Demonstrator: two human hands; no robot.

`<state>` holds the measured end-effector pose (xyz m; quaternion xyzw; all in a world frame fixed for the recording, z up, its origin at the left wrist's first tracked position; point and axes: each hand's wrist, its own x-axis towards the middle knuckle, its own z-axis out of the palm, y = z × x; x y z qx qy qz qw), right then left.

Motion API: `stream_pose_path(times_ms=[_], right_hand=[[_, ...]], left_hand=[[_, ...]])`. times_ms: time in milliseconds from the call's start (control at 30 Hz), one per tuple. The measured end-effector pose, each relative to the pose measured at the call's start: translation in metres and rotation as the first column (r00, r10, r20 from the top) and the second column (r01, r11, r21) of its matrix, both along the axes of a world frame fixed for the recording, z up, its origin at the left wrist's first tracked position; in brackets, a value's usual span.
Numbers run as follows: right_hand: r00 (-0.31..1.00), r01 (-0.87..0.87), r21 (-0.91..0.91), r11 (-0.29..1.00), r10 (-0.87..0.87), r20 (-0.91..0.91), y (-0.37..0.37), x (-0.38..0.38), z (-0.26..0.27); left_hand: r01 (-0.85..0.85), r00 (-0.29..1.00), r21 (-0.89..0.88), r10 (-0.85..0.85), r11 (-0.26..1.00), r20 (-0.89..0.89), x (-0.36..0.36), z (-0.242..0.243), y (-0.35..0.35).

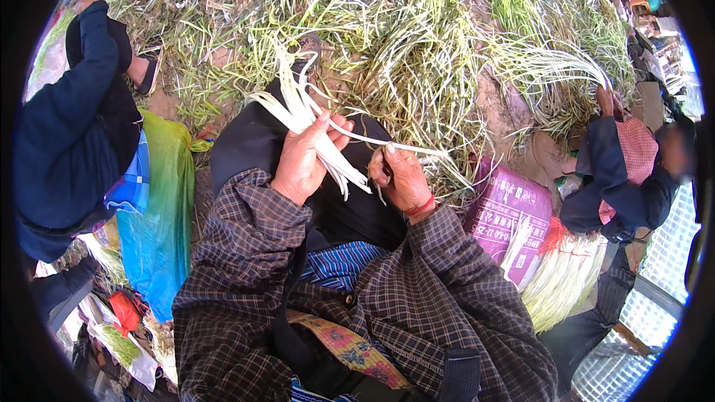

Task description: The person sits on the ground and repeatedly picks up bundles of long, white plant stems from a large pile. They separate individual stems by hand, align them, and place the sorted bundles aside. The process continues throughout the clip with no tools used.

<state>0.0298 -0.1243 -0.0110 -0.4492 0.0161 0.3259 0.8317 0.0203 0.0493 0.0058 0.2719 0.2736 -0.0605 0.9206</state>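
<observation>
A bunch of pale, blanched leafy stalks (304, 117), which look like chives, lies across my left hand (306, 162), held between thumb and fingers over my dark-covered lap. One long white stalk (363, 137) runs from the left fingers across to my right hand (403, 176). Its thumb and fingertips pinch that stalk near its lower end, which sticks out to the right. A thin withered strip hangs under the right fingers. A red cord (422, 206) circles my right wrist.
Loose green and dry leaves (413, 56) cover the ground ahead. On my right lie a printed purple sack (508, 212) and tied pale stalks (564, 273); a person (620, 178) there holds long stalks (558, 67). Another person (84, 123) sits left, beside a green-blue cloth (159, 206).
</observation>
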Motion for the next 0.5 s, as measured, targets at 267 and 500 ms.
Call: stream_pose_path(times_ms=[267, 500], right_hand=[[0.543, 0.840, 0.166, 0.517, -0.795, -0.270, -0.150, 0.008, -0.060], [0.267, 0.848, -0.503, 0.167, -0.954, 0.134, -0.261, -0.042, -0.105]], left_hand=[[-0.269, 0.963, 0.007, 0.269, 0.963, -0.019, 0.005, -0.008, 0.020], [-0.277, 0.955, 0.085, 0.284, 0.957, -0.082, 0.009, -0.004, 0.022]])
